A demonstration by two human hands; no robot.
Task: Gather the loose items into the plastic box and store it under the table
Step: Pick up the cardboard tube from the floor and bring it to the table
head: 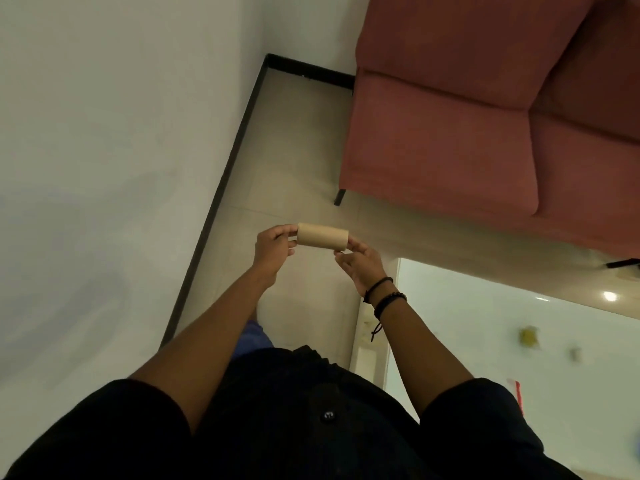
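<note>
A brown cardboard tube (322, 238) is held level in front of me, above the tiled floor. My left hand (273, 249) pinches its left end with thumb and fingers. My right hand (363, 265), with dark bracelets on the wrist, grips its right end with the fingertips. A glossy white table (485, 323) lies at the lower right, with a few small blurred items (528, 336) on it. No plastic box is in view.
A pink sofa (467, 133) on thin dark legs stands ahead on the right. A white wall (104, 168) with a black skirting board runs along the left. Beige floor tiles (294, 150) lie between wall and sofa.
</note>
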